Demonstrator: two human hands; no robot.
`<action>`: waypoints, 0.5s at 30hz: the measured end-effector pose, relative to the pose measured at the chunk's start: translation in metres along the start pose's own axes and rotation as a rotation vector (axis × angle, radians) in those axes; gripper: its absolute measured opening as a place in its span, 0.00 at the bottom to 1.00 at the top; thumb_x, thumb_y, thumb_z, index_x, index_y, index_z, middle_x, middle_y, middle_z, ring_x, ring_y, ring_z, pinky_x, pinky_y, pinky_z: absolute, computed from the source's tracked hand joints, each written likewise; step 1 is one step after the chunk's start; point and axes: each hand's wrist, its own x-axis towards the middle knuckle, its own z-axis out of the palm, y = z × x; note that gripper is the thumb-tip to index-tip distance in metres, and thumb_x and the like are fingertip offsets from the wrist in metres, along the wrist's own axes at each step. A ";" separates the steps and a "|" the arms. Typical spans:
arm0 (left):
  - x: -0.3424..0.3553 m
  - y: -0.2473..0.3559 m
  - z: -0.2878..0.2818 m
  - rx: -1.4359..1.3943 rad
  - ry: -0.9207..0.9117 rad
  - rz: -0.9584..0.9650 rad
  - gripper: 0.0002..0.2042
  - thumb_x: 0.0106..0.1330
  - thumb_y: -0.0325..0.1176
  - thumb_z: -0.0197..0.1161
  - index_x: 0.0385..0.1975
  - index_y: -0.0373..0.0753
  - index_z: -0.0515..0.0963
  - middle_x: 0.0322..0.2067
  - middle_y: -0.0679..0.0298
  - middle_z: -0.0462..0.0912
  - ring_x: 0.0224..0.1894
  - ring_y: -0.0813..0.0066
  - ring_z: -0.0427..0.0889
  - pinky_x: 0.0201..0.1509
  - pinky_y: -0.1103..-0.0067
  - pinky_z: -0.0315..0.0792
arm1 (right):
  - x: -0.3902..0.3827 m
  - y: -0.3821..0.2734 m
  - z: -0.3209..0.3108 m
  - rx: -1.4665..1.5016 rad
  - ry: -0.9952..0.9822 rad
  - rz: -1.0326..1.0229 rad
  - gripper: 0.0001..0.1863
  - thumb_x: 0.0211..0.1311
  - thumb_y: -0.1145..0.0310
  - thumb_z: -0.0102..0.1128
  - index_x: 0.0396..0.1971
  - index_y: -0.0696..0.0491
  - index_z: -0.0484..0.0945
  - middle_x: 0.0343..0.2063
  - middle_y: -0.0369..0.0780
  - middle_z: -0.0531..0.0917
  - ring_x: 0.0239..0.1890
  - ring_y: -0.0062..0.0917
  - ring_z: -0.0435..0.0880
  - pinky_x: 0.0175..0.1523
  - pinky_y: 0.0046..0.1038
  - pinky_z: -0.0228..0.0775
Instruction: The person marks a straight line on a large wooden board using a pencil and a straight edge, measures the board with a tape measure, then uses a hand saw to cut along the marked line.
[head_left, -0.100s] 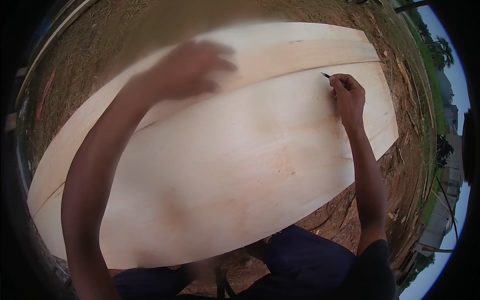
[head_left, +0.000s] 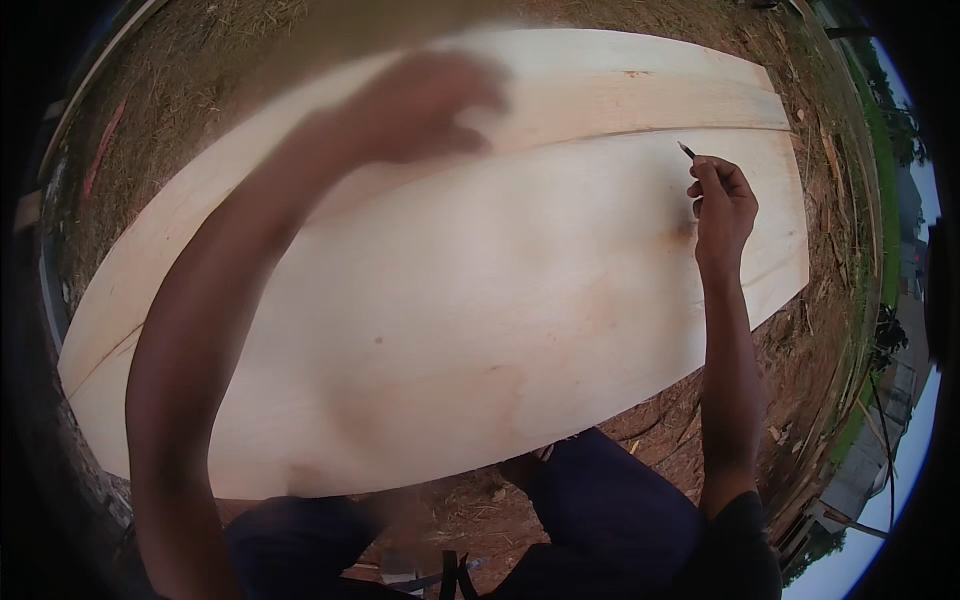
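A large pale plywood sheet (head_left: pixel 480 290) with bent-looking long edges lies in front of me, grain and faint stains on its face. My right hand (head_left: pixel 725 200) is closed around a short dark pencil (head_left: pixel 686 151) over the sheet's right part, its sharpened tip pointing up and left toward a dark line across the wood. Over the far left part of the sheet, my left hand (head_left: pixel 435 105) looks blurred, thumb and fingers apart with nothing visible between them. Whether it touches the wood I cannot tell.
Dry grass and brown soil (head_left: pixel 200 85) surround the sheet. My legs in dark trousers (head_left: pixel 610 500) are under its near edge. Wood scraps (head_left: pixel 835 160) lie beyond the right end, with a grass strip and grey structures (head_left: pixel 870 460) farther right.
Both hands have shifted a little to the right, and the pencil has tilted more upright. The sheet's near edge sits slightly higher in view.
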 end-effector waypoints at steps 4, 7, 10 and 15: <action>-0.034 -0.005 -0.007 -0.065 0.041 -0.042 0.15 0.73 0.38 0.63 0.57 0.46 0.80 0.67 0.64 0.72 0.71 0.64 0.68 0.74 0.66 0.66 | -0.086 -0.022 0.011 0.085 -0.051 0.179 0.08 0.63 0.70 0.70 0.36 0.56 0.81 0.28 0.34 0.83 0.27 0.13 0.77 0.27 0.18 0.62; -0.083 -0.016 -0.037 0.031 -0.064 -0.095 0.19 0.73 0.36 0.62 0.62 0.48 0.77 0.70 0.64 0.69 0.72 0.63 0.66 0.75 0.65 0.64 | -0.153 -0.039 0.000 0.088 -0.098 0.394 0.08 0.63 0.71 0.70 0.34 0.55 0.79 0.27 0.34 0.82 0.27 0.14 0.79 0.25 0.18 0.62; -0.118 -0.011 -0.079 0.100 -0.281 -0.134 0.24 0.71 0.35 0.64 0.67 0.51 0.72 0.72 0.66 0.66 0.74 0.64 0.63 0.77 0.65 0.61 | -0.209 -0.069 -0.013 0.135 -0.110 0.487 0.08 0.63 0.71 0.70 0.35 0.56 0.79 0.28 0.35 0.83 0.27 0.15 0.81 0.25 0.18 0.64; -0.141 -0.005 -0.127 0.302 -0.630 -0.164 0.39 0.66 0.35 0.69 0.76 0.59 0.56 0.77 0.70 0.52 0.78 0.65 0.54 0.81 0.60 0.55 | -0.231 -0.136 0.014 0.047 -0.122 0.571 0.12 0.64 0.70 0.69 0.43 0.60 0.82 0.30 0.37 0.86 0.30 0.15 0.83 0.28 0.19 0.69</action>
